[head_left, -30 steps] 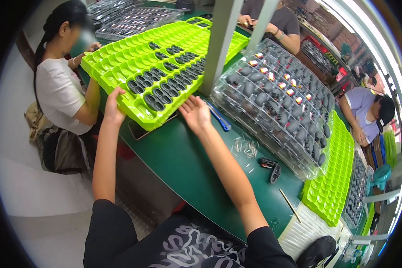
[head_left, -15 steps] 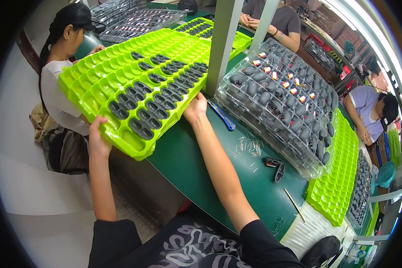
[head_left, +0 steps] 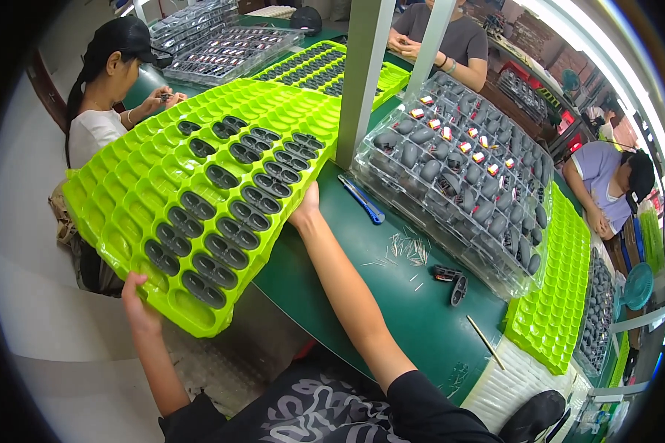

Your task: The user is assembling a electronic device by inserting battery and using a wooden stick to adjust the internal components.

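Note:
I hold a bright green moulded tray (head_left: 129, 193) out in front of me, its far end reaching over the table. My left hand (head_left: 139, 304) grips its near left corner, thumb on top. My right hand (head_left: 308, 207) is closed on the right-hand edge, its fingers partly hidden beneath. Black oval parts with paired hollows (head_left: 204, 288) fill pockets mostly along the right side; the left pockets are bare. Just right of my right hand, a blue utility knife (head_left: 361, 199) lies on the green table (head_left: 325, 284).
A grey post (head_left: 362, 81) stands beside the tray. To the right are stacked clear trays (head_left: 451, 173) of dark grey parts, thin metal pins (head_left: 410, 249), a loose black part (head_left: 459, 289), a stick (head_left: 485, 342) and another green tray (head_left: 550, 288). Co-workers sit left, ahead and right.
The tray has come nearer to me and left, with both hands still on it. Another green tray behind it shows more. The left co-worker's hands are now visible, holding a small dark item.

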Demonstrator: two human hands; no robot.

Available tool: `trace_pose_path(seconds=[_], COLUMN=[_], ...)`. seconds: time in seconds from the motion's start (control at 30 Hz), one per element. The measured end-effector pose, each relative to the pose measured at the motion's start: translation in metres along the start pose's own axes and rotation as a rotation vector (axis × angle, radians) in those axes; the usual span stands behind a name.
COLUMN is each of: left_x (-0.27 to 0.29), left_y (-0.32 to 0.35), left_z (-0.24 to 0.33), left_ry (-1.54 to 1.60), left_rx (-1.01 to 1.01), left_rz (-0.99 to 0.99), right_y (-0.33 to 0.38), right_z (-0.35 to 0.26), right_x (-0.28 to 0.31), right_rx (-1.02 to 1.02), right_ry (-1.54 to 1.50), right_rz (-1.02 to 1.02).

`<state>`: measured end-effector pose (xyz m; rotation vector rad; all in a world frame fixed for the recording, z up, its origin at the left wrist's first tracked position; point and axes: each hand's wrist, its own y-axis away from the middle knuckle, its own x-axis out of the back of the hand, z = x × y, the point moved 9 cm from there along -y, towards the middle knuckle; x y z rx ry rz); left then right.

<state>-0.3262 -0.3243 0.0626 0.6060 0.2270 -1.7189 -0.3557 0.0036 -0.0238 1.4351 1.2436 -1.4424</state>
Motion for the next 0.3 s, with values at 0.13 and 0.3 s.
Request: trace_pose_path(seconds=[0.13,0.3], left_x=[0.012,0.013], left_y=[0.01,0.031], left_z=[0.003,0.008], left_ry=[0.006,0.031], left_rx=[0.001,-0.008], left_rz=[-0.01,0.041], right_y=[-0.003,-0.008], right_z=[-0.001,0.012], right_x=[-0.005,-0.025], right_rx=[0.043,-0.014], right_ry=[-0.009,-0.106], right_rz=[-0.065,-0.134])
